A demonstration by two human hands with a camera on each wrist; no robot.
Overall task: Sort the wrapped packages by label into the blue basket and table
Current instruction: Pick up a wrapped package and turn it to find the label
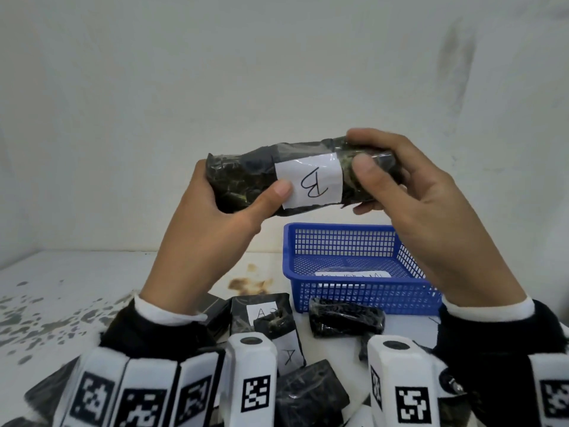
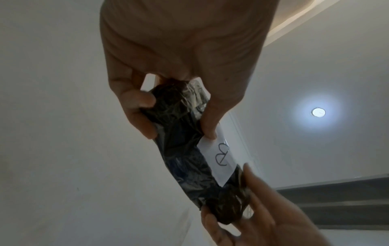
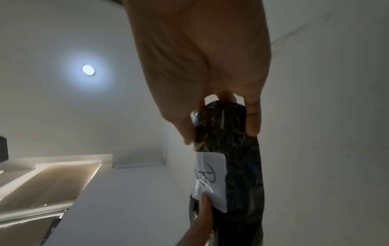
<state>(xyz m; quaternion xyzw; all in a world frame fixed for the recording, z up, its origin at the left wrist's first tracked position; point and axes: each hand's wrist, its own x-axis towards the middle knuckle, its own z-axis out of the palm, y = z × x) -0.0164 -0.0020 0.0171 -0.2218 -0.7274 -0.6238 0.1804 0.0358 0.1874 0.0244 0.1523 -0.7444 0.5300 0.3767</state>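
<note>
I hold a long package in black wrap up in the air, lying crosswise at chest height. Its white label faces me and bears a hand-written B. My left hand grips the left end, thumb on the label's edge. My right hand grips the right end, thumb on front. In the left wrist view the package runs from my left hand to my right hand. The right wrist view shows the package and its label. The blue basket stands below on the table, with one labelled package inside.
Several black wrapped packages lie on the white table near me, one labelled A, another with no label showing. Brown stains mark the table left of the basket. A white wall rises behind.
</note>
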